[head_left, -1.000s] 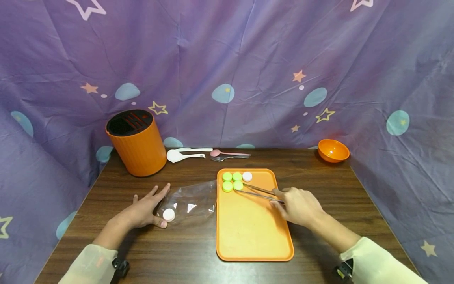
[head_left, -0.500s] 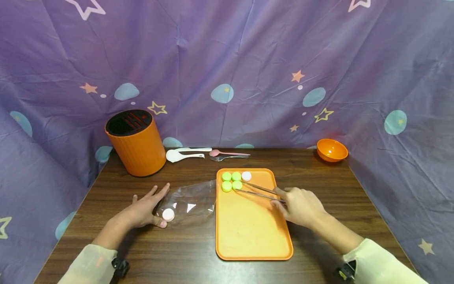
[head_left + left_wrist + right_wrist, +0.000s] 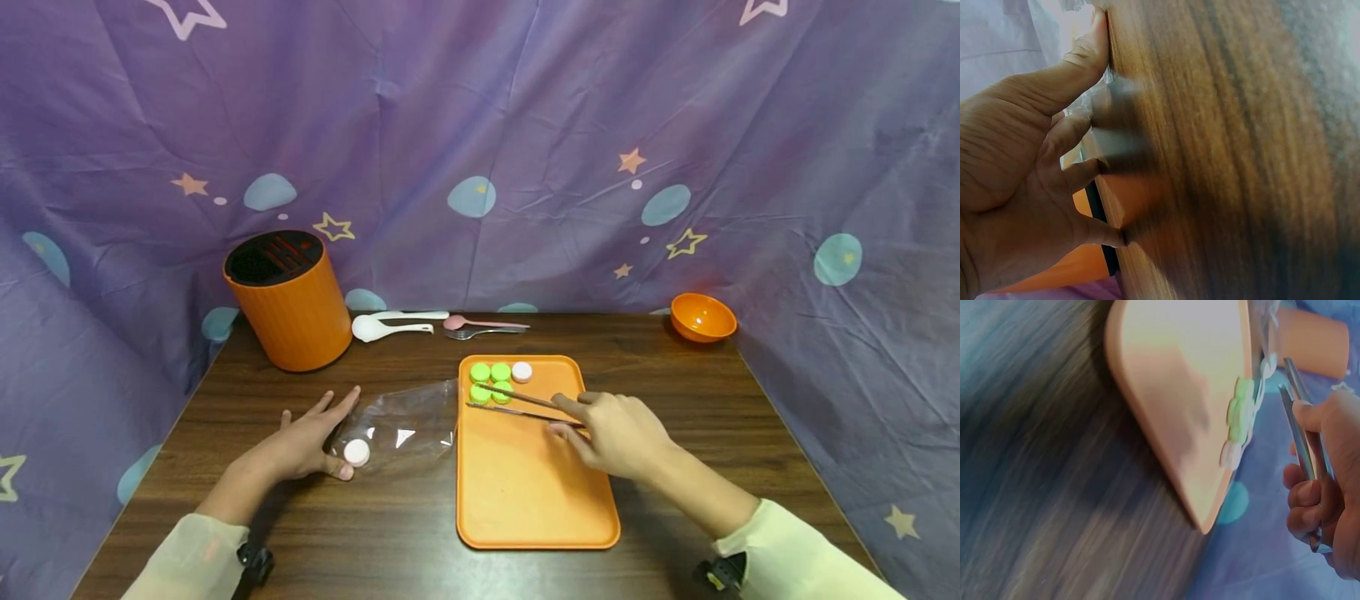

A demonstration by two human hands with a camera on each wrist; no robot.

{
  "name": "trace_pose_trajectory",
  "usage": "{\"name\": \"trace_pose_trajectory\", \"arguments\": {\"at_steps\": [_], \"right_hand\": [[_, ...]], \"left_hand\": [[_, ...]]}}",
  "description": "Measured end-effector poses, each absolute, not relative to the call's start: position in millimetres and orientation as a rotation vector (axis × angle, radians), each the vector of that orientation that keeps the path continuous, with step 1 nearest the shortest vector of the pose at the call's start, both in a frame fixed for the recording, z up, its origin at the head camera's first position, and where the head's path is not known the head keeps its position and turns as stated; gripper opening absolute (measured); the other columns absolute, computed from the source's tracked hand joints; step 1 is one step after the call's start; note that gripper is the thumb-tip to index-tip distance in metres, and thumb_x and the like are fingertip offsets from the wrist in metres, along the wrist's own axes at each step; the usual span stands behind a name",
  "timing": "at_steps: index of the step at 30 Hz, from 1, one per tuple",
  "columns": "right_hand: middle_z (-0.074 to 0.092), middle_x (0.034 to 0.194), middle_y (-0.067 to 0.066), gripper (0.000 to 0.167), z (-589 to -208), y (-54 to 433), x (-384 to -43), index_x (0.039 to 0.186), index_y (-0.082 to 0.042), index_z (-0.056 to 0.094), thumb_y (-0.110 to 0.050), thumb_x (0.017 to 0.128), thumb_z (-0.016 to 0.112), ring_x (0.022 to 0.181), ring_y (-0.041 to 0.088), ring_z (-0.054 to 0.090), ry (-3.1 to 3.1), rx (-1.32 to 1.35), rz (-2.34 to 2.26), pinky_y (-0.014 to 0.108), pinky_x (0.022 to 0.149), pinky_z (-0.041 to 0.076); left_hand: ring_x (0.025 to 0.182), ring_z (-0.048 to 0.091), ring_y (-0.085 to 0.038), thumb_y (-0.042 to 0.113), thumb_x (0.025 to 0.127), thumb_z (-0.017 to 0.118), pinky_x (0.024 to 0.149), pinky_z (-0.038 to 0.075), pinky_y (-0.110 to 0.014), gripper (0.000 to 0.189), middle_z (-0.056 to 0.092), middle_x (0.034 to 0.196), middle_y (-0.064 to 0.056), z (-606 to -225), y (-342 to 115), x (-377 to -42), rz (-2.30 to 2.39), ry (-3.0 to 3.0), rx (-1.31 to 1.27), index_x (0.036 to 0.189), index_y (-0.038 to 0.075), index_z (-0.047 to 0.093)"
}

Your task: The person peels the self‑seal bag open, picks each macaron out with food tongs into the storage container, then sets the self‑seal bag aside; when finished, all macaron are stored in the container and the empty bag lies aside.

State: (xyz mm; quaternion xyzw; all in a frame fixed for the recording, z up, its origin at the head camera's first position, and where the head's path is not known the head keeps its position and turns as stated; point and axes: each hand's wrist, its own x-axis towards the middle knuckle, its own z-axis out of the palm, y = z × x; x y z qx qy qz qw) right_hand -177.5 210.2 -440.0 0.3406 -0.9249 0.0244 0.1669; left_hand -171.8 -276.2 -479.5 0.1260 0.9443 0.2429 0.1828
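Observation:
My right hand [image 3: 622, 433] grips metal tongs [image 3: 1300, 434], their arms spread apart and pointing left over the orange tray [image 3: 536, 492]. In the head view the tong arms overlap the lower row of green macaron-like rounds [image 3: 501, 372], grouped at the tray's far left corner beside a white round [image 3: 522, 372]. Nothing shows between the tips in the right wrist view. My left hand [image 3: 300, 442] rests with fingers spread at the near-left end of a clear plastic bag [image 3: 420, 417]. Inside that end lies another white round [image 3: 357, 452], close to my thumb.
An orange knife block [image 3: 292, 308] stands at the back left. Along the back edge lie white spoons [image 3: 375, 327], a pink spoon [image 3: 480, 323] and a fork [image 3: 480, 333]. An orange bowl [image 3: 702, 318] sits at the back right, before the purple curtain [image 3: 480, 125].
My right hand has moved left with the tongs, so their tips now reach over the leftmost green rounds and spread wider. My left hand and the bag have stayed put.

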Motion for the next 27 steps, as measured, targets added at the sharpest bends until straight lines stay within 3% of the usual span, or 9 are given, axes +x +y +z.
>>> {"name": "trace_pose_trajectory", "arguments": {"at_steps": [9,16,27], "right_hand": [[0.067,0.076,-0.005,0.034,-438,182,-180,0.124,-0.021,0.080,-0.047,0.102,0.078,0.053,0.008,0.057,-2.623,1.138,0.068,0.031,0.044,0.047],[0.057,0.070,-0.009,0.025,-440,155,-181,0.111,-0.022,0.075,-0.046,0.103,0.077,0.053,0.003,0.047,-2.655,1.243,0.053,0.026,0.045,0.040],[0.068,0.080,-0.005,0.030,-447,107,-184,0.117,-0.022,0.075,-0.049,0.107,0.068,0.061,0.012,0.066,-2.691,1.346,-0.047,0.035,0.050,0.055]], "left_hand": [[0.168,0.013,-0.057,0.043,0.072,0.096,0.115,0.003,-0.097,0.137,0.026,0.177,-0.034,-475,-272,-170,0.649,2.671,0.355,0.178,0.010,0.016],[0.168,0.014,-0.057,0.044,0.072,0.096,0.115,0.003,-0.098,0.136,0.027,0.177,-0.033,-477,-274,-171,0.644,2.680,0.368,0.178,0.009,0.017],[0.169,0.013,-0.055,0.046,0.072,0.096,0.116,0.000,-0.096,0.136,0.028,0.178,-0.030,-475,-274,-170,0.674,2.666,0.357,0.178,0.012,0.018]]}}
